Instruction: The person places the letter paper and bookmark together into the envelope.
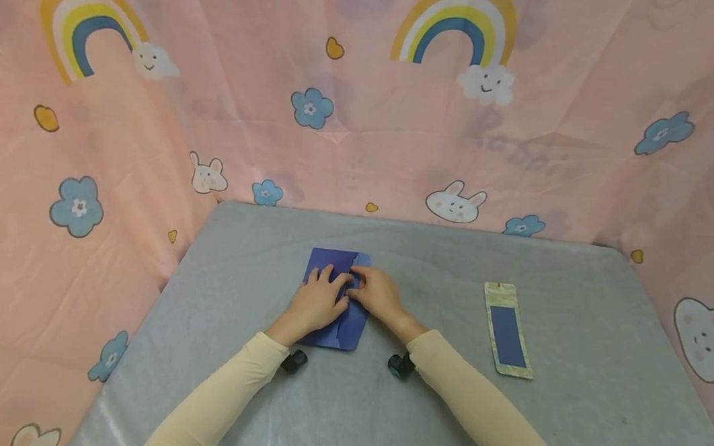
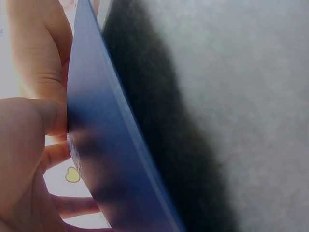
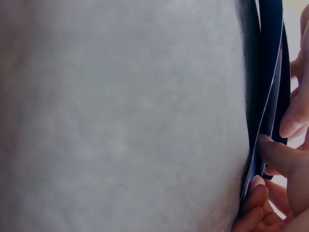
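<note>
A blue paper envelope (image 1: 331,258) lies on the grey table, its paler flap (image 1: 351,327) along the right side. My left hand (image 1: 318,303) rests on the envelope's body with its fingers spread, thumb close to the flap's fold. From the right, my right hand (image 1: 380,295) pinches the edge of the flap near its middle. In the right wrist view a fingertip (image 3: 266,142) of the right hand sits between the thin paper layers (image 3: 270,92). The left wrist view shows the envelope's side (image 2: 104,121) at a steep angle, with the left hand's fingers (image 2: 77,205) along it.
A green-edged card strip (image 1: 501,295) with a dark blue panel lies at the right of the grey table (image 1: 440,261). Dark wrist devices (image 1: 401,365) sit under both forearms. A pink patterned curtain (image 1: 360,162) encloses the table's back and sides.
</note>
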`<state>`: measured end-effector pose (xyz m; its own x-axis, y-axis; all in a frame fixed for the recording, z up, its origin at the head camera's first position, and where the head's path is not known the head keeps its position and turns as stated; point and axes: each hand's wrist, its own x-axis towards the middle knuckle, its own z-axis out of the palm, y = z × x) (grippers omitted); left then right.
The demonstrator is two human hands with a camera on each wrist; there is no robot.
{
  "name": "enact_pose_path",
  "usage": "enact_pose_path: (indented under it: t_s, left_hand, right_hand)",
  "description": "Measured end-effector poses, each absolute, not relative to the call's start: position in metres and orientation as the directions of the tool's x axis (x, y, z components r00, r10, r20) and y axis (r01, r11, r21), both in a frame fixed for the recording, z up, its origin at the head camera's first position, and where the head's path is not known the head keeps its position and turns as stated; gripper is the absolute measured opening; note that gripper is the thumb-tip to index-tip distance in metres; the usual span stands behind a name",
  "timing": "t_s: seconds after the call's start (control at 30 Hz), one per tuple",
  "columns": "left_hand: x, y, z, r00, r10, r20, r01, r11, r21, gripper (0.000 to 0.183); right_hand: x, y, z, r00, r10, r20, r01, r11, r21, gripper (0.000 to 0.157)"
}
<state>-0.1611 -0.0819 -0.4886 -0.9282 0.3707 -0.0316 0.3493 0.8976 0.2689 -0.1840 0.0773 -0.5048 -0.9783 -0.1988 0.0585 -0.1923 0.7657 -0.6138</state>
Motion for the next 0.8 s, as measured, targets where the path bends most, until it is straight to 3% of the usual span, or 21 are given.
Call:
enact_pose_path:
  t_s: [0.8]
  left_hand:
    - [-0.1614, -0.0839, -0.4895, -0.923, 0.384, -0.013, 0.367, 0.89, 0.27, 0.044]
  right_hand:
    - [-0.183, 0.083, -0.5045, -0.968, -0.25, 0.031, -0.204, 0.705, -0.679, 0.047]
